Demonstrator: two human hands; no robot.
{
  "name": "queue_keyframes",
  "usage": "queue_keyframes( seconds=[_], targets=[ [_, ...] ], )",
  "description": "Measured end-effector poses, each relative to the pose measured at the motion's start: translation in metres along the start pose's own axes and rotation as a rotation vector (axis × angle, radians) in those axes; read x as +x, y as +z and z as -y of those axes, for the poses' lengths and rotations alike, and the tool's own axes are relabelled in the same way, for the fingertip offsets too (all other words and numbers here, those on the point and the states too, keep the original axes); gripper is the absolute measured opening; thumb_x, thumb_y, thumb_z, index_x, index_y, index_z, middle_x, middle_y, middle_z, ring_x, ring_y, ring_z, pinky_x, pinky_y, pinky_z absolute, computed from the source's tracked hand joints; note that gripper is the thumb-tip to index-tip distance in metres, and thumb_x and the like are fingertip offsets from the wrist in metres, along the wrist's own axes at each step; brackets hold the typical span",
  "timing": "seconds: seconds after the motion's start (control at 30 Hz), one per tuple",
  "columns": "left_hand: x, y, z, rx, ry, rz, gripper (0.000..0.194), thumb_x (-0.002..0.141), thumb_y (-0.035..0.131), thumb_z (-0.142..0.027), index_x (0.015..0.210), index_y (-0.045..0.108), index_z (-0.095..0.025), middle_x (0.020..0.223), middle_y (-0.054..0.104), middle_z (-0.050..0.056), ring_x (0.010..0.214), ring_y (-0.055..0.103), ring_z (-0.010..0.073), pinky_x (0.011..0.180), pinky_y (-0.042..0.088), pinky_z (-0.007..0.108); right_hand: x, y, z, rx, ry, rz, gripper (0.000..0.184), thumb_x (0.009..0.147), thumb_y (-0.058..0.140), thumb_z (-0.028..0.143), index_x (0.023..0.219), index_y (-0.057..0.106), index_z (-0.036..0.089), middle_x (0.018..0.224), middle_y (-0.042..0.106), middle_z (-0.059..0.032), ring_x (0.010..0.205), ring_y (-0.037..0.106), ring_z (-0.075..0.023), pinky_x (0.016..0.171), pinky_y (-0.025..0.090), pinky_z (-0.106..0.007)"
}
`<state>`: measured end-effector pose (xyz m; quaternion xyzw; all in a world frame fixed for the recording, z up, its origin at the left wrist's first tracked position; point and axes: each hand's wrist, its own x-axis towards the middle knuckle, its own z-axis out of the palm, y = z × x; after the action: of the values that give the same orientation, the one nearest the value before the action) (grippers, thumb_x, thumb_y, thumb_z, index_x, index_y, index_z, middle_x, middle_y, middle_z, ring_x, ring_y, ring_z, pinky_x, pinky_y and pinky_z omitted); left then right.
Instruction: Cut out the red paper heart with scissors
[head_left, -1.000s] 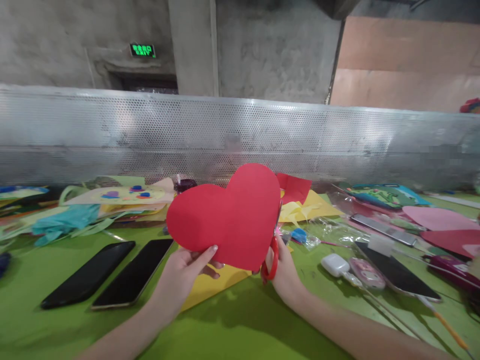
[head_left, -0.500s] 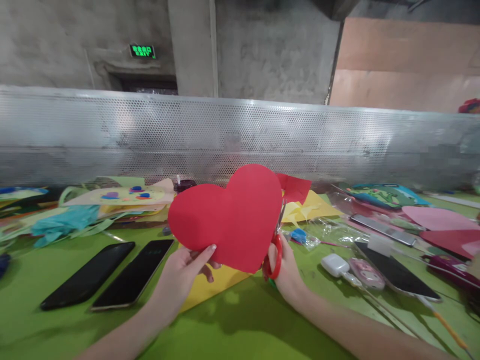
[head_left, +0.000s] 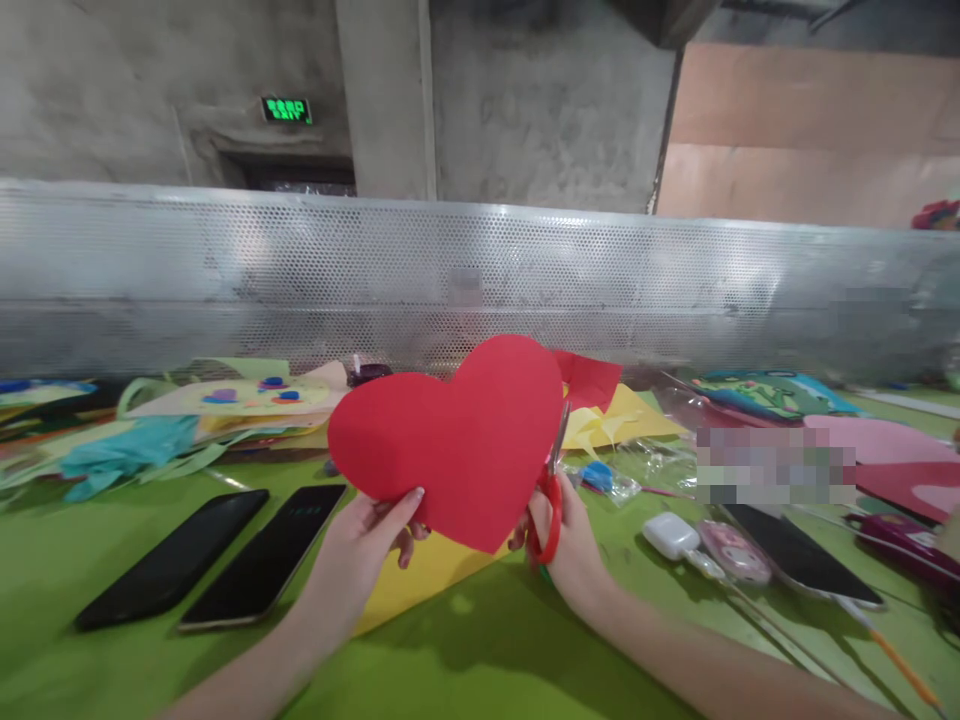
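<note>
A red paper heart (head_left: 457,440) is held up in front of me, its point toward the lower right. My left hand (head_left: 379,530) pinches its lower left edge, thumb on the near face and fingers behind. My right hand (head_left: 566,535) grips red-handled scissors (head_left: 551,515) beside the heart's right edge, with the blades pointing up. Whether the blades touch the paper I cannot tell. Some right-hand fingers are partly hidden behind the handle and the heart's tip. Under the heart, a yellow sheet (head_left: 427,580) lies on the green table (head_left: 465,670).
Two black phones (head_left: 172,560) lie at the left. Paper crafts and a teal crumpled piece (head_left: 127,450) sit behind them. To the right are a white earbud case (head_left: 670,537), a pink case (head_left: 733,552) and a cabled phone (head_left: 802,555). A perforated metal panel (head_left: 465,250) closes the back.
The heart has turned slightly and shifted a little left and down, its tip moving left. Both hands keep their hold, and the scissors stay at the right edge.
</note>
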<state>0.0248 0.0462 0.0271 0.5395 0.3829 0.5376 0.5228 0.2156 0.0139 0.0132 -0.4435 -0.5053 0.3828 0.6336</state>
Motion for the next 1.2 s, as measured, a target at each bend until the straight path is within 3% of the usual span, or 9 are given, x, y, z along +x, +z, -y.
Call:
queue_keyframes(
  seconds=[0.27, 0.47, 1.0, 1.2],
  targets=[
    [0.016, -0.008, -0.002, 0.053, -0.004, -0.118, 0.049, 0.057, 0.070, -0.056, 0.060, 0.040, -0.018, 0.046, 0.032, -0.009, 0.042, 0.028, 0.0052, 0.041, 0.020, 0.018, 0.015, -0.003, -0.011, -0.002, -0.011, -0.108, 0.047, 0.076, 0.050, 0.064, 0.088, 0.038, 0.021, 0.059, 0.043, 0.0066, 0.039, 0.049, -0.0105, 0.027, 0.027, -0.019],
    [0.029, -0.019, 0.003, 0.087, 0.054, -0.188, 0.047, 0.064, 0.063, -0.059, 0.061, 0.038, -0.019, 0.051, 0.031, -0.008, 0.045, 0.028, 0.0070, 0.043, 0.022, 0.020, 0.022, -0.009, 0.000, -0.079, -0.103, -0.110, 0.044, 0.076, 0.054, 0.061, 0.081, 0.037, 0.021, 0.056, 0.043, 0.0080, 0.044, 0.049, -0.0108, 0.045, 0.042, -0.025],
    [0.026, -0.019, -0.006, 0.143, 0.125, -0.182, 0.044, 0.069, 0.057, -0.057, 0.059, 0.036, -0.020, 0.048, 0.026, -0.008, 0.044, 0.026, 0.0075, 0.043, 0.020, 0.021, 0.042, -0.040, 0.012, -0.248, -0.154, -0.151, 0.036, 0.074, 0.059, 0.052, 0.078, 0.040, 0.021, 0.059, 0.051, 0.0034, 0.049, 0.051, -0.0141, 0.051, 0.044, -0.030],
    [0.023, -0.018, -0.007, 0.180, 0.137, -0.170, 0.044, 0.071, 0.056, -0.056, 0.057, 0.035, -0.020, 0.050, 0.028, -0.007, 0.045, 0.027, 0.0074, 0.044, 0.021, 0.020, 0.044, -0.045, 0.022, -0.311, -0.177, -0.095, 0.035, 0.073, 0.060, 0.050, 0.074, 0.041, 0.021, 0.052, 0.048, 0.0047, 0.045, 0.047, -0.0131, 0.045, 0.039, -0.027]
  ],
)
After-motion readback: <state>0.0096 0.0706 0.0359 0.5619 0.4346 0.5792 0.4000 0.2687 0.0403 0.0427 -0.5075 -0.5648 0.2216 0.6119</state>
